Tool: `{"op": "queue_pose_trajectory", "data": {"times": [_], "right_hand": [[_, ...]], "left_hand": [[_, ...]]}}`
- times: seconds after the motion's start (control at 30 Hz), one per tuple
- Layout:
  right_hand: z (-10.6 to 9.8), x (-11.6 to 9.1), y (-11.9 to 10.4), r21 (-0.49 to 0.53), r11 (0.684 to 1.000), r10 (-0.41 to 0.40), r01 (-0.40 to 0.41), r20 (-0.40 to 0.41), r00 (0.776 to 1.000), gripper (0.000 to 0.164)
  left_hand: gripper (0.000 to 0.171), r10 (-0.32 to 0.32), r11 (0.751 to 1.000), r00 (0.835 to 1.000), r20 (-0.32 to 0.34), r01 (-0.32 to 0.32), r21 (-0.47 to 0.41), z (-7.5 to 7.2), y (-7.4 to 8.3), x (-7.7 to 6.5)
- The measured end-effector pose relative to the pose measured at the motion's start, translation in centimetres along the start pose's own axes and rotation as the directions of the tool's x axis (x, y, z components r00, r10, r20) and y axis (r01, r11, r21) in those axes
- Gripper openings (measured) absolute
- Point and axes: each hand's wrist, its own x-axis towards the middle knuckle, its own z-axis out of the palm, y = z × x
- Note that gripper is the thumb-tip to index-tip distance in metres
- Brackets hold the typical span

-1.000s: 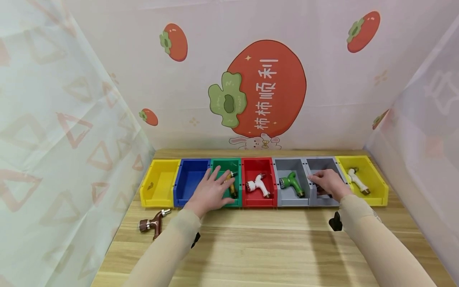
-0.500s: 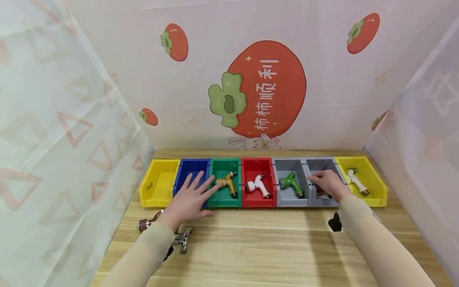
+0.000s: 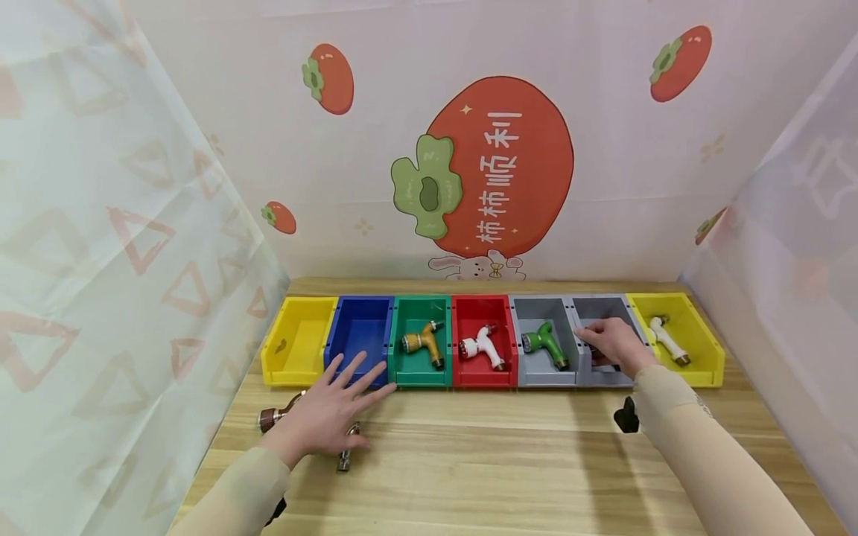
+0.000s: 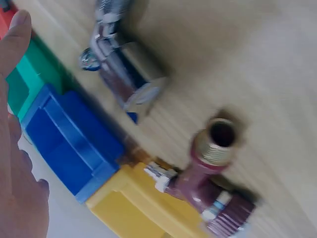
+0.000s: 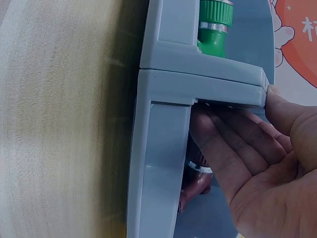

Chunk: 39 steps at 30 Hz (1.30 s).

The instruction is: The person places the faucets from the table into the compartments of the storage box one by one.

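My left hand (image 3: 328, 413) hovers with spread fingers over the table in front of the blue bin (image 3: 365, 316). Beneath it lies a chrome tap (image 4: 126, 72), partly covered by the hand in the head view. A maroon tap (image 4: 198, 186) lies to its left, by the front of the left yellow bin (image 3: 313, 320). On the right, my right hand (image 3: 613, 341) reaches into a grey bin (image 5: 163, 163). It pinches that bin's side wall, thumb at the top edge and fingers inside. Behind the fingers, a dark red tap (image 5: 199, 181) shows in part.
Seven-coloured-row bins stand along the back wall. A mustard tap (image 3: 425, 342) lies in the green bin (image 3: 421, 378), a white tap (image 3: 482, 346) in the red bin, a green tap (image 3: 546, 344) in the other grey bin, and a cream tap (image 3: 668, 341) in the right yellow bin.
My left hand has moved left and toward me, from over the green bin to above the chrome tap. The mustard tap is now fully exposed. The right hand stays at the grey bin.
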Motion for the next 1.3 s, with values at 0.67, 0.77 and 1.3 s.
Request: {"op": "queue_pose_trajectory", "data": {"times": [0.67, 0.77, 1.3], "right_hand": [[0.1, -0.3, 0.1, -0.011, 1.0, -0.004, 0.003, -0.006, 1.0, 0.053], [0.1, -0.3, 0.0, -0.012, 1.0, -0.003, 0.003, -0.007, 1.0, 0.053], [0.1, -0.3, -0.1, -0.012, 1.0, -0.003, 0.003, -0.018, 1.0, 0.054]], "left_hand": [[0.086, 0.157, 0.987, 0.983, -0.091, -0.158, -0.005, 4.0, -0.2, -5.8], [0.08, 0.154, 0.988, 0.984, -0.091, -0.156, -0.014, 4.4, 0.1, -6.4], [0.062, 0.186, 0.982, 0.972, -0.146, -0.19, -0.011, 5.0, 0.1, -7.6]]}}
